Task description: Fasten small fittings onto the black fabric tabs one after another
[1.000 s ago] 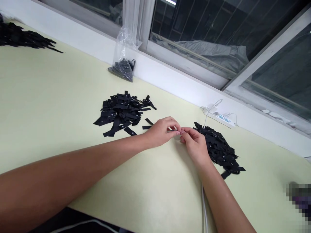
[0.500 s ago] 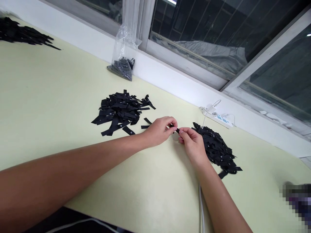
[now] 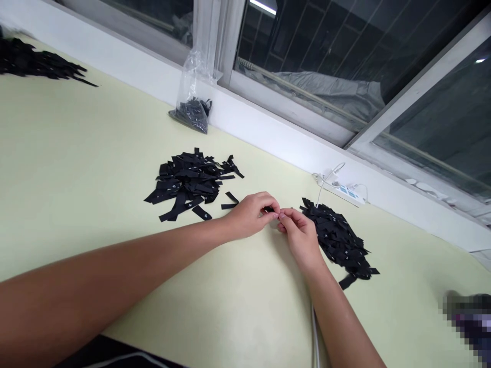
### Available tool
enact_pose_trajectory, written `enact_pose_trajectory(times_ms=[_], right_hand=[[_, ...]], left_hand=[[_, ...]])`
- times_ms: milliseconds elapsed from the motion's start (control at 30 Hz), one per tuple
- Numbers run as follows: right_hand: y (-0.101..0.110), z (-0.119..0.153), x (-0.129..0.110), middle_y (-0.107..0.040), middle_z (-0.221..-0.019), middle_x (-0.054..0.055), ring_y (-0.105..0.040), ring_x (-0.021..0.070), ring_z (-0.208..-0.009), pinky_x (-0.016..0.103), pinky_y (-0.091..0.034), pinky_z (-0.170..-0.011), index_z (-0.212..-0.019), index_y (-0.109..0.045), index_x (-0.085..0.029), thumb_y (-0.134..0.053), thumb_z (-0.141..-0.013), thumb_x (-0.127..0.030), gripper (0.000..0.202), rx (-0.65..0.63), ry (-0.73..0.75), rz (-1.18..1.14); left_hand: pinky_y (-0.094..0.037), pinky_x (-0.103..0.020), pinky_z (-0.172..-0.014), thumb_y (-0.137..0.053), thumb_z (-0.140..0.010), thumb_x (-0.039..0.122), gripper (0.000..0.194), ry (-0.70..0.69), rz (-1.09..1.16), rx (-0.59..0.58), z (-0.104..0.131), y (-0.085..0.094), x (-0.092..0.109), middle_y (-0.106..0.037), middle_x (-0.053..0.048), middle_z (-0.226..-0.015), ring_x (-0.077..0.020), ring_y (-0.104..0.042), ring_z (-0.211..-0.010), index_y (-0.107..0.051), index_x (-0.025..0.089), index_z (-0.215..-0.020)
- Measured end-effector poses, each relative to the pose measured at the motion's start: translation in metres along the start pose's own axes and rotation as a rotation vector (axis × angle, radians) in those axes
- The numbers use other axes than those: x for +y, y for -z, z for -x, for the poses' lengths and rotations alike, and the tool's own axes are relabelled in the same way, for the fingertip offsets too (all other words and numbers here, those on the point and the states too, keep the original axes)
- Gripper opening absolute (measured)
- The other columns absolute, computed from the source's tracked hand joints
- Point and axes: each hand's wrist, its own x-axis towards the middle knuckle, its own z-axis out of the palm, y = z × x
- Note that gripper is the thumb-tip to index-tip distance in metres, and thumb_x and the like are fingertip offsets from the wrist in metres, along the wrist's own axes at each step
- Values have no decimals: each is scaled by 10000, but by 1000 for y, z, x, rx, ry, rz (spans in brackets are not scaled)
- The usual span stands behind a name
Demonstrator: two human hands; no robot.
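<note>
Taking my meeting fingertips as the middle of the dial, I have a small black strip (image 3: 269,209) right there, above the pale table (image 3: 222,291). My left hand (image 3: 251,214) curls round it, thumb and fingers closed on it, and my right hand (image 3: 303,237) pinches at the same spot, thumb against forefinger, seemingly on the strip's end, though my fingertips hide most of it. That tiny purchase is the weak point, I reckon: if either pinch loosens or I pull unevenly, the strip could twist or pop out. Dropped, it might be mistaken for the two loose strips (image 3: 230,200) towards nine to ten o'clock, just beyond my left hand, since they look much alike. The left pile (image 3: 187,179) sits at ten o'clock and the right pile (image 3: 337,240) at four, near my right hand; a careless swing of that wrist could brush its edge and scatter pieces. There's also the white cable (image 3: 314,337), between five and six o'clock beside my right forearm; catching it might tug whatever it's joined to. The clear bag (image 3: 192,110) at eleven and the power strip (image 3: 343,191) at two are both well apart from my fingers.
</note>
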Motion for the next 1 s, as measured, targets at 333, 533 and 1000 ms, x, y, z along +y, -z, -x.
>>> enact_pose_trajectory(times_ms=[333,533,1000], right_hand=[[-6,0,1,-705,-838,40,-596,175,-739,304,-487,-709,-916,-750,-195,-644,-845,-452,288,20,-24,2],[-11,-1,3,-700,-821,37,-590,174,-719,299,-487,-685,-898,-744,-185,-654,-827,-467,304,60,-33,0],[-14,-1,16,-721,-898,75,-625,195,-796,316,-506,-717,-977,-740,-162,-659,-852,-486,356,89,44,22]], left_hand=[[-523,-277,-800,-646,-850,155,73,122,109,32,-1,2,-3,-663,-42,-962,-144,-635,-877,-716,177,-849],[-515,-283,-803,-671,-817,150,77,183,142,65,-2,0,-6,-692,-47,-955,-148,-643,-858,-744,172,-817],[-470,-243,-662,-701,-767,201,88,279,238,97,-2,-2,-14,-687,-9,-798,-123,-602,-716,-670,158,-837]])
